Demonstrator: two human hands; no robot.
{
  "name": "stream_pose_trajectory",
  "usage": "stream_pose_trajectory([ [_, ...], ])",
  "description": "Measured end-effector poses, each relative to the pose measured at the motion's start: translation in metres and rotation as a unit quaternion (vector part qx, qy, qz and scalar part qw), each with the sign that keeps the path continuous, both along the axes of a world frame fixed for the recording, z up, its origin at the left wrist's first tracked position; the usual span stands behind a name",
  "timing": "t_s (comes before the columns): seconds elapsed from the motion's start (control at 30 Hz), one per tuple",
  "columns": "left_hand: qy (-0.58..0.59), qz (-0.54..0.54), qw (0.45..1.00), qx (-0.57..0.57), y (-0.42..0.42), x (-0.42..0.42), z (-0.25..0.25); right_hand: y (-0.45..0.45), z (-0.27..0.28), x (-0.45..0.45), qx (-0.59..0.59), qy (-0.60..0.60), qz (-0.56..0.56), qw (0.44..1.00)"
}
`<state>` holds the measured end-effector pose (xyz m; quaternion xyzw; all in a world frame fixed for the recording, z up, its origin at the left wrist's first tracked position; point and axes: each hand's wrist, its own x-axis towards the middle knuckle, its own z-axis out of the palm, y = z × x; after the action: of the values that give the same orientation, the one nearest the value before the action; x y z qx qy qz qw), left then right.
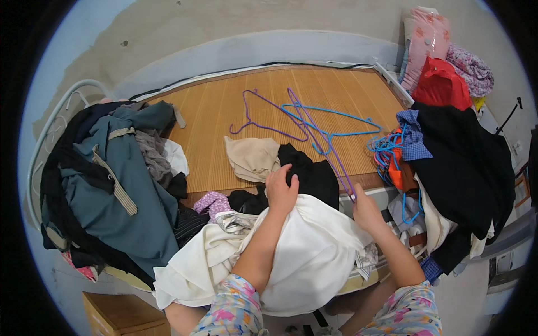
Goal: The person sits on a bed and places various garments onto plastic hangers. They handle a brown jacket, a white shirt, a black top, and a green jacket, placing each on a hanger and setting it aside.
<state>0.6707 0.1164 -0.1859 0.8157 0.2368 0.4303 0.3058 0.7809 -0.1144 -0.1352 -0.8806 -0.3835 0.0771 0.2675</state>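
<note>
My right hand point(368, 213) grips one end of a purple clothes hanger point(325, 135), which slants up and away over the bamboo mat. My left hand point(280, 189) has thumb and fingers spread above the edge of a black garment point(310, 170); whether it touches the cloth is hard to tell. A white garment point(309, 256) is draped across my lap, under my left forearm. Just beyond the left hand lies a folded beige cloth point(252, 158). A second purple hanger point(273, 110) and a blue hanger point(346, 113) rest on the mat, partly crossed by the held one.
Heaped clothes, with a grey-green garment point(126, 193) on top, cover the bed's left end by a metal frame point(40, 138). At right are bunched hangers point(384, 153), a black garment point(458, 168) and a red bag point(441, 86). Below left stands a wooden box point(126, 313).
</note>
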Motion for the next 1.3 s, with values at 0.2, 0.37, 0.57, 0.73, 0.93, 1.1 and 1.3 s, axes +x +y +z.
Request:
stream_pose_trajectory([
  [0.2, 0.010, -0.005, 0.999, -0.046, -0.002, -0.002, 0.001, -0.014, 0.025, -0.004, 0.236, 0.234, -0.051, 0.942],
  [0.37, -0.102, 0.011, 0.994, -0.027, -0.006, -0.006, 0.011, 0.022, -0.001, 0.014, 0.289, 0.511, 0.013, 0.809],
  [0.57, 0.020, -0.012, 0.995, 0.096, -0.004, -0.015, 0.023, 0.111, -0.008, 0.069, 0.110, 0.049, 0.075, 0.990],
  [0.73, 0.133, -0.032, 0.988, 0.078, -0.008, -0.006, 0.015, 0.133, -0.088, 0.158, 0.110, -0.318, -0.098, 0.937],
  [0.93, 0.160, 0.047, 0.985, 0.042, -0.004, -0.006, 0.012, 0.164, -0.103, 0.123, 0.155, -0.255, 0.003, 0.955],
  [1.1, 0.160, 0.114, 0.980, 0.017, 0.000, -0.007, 0.008, 0.173, -0.102, 0.084, 0.248, -0.190, 0.113, 0.943],
  [1.3, 0.167, 0.136, 0.976, 0.024, 0.002, -0.008, 0.007, 0.111, -0.056, 0.081, 0.039, -0.293, -0.041, 0.954],
])
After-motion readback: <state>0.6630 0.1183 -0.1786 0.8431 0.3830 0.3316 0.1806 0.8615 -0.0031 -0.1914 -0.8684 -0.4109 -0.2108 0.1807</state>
